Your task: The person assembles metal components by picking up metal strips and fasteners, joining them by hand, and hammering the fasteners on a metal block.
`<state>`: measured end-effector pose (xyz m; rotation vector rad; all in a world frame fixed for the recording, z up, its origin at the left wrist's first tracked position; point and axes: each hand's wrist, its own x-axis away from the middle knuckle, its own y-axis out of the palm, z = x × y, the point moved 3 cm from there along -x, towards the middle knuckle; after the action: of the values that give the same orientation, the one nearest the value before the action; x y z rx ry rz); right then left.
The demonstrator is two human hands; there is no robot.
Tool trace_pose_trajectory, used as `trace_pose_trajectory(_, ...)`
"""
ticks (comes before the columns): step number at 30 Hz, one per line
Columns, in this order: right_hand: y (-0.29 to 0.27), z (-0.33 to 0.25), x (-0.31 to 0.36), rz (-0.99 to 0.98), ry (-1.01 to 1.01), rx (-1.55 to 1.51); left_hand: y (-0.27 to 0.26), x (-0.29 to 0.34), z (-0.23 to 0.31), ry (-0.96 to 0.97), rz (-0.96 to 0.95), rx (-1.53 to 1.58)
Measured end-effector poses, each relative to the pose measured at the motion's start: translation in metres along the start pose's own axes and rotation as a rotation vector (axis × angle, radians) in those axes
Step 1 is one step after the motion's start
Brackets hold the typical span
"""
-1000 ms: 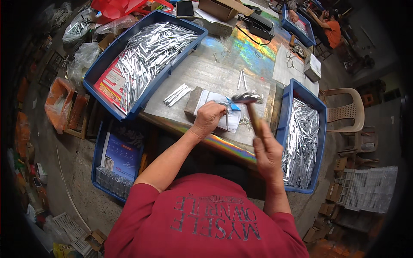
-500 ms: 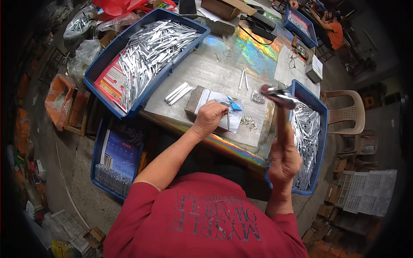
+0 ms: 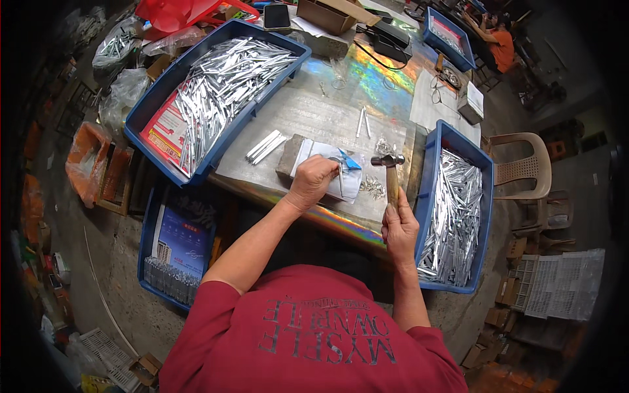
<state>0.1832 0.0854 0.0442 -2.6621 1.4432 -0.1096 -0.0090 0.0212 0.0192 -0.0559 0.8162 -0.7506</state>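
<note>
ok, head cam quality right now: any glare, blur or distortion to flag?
Head view: strong fisheye, the blue trays' edges bow and the corners go black; rainbow glare off the shiny tabletop; hammer and both hands, left hand and right hand, look sharp, no obvious motion blur; floor at left is dim.

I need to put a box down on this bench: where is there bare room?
The widest bare patch of tabletop lies between the big blue tray and the pair of loose strips. It is crowded near the block, where the left hand and the hammer in the right hand work.
</note>
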Motion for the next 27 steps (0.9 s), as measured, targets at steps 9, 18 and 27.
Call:
trace_pose_trajectory(9,-0.013,0.052,-0.003,0.266,0.33,-0.354,-0.002,0.0,-0.002,-0.13,-0.039,0.046)
trace_pose_trajectory(18,-0.019,0.075,-0.003,0.296,0.327,-0.344,-0.011,-0.006,0.001,-0.16,0.007,0.009)
trace_pose_trajectory(27,-0.025,0.069,0.0,0.194,0.328,0.121,-0.022,-0.009,0.003,-0.289,0.042,0.088)
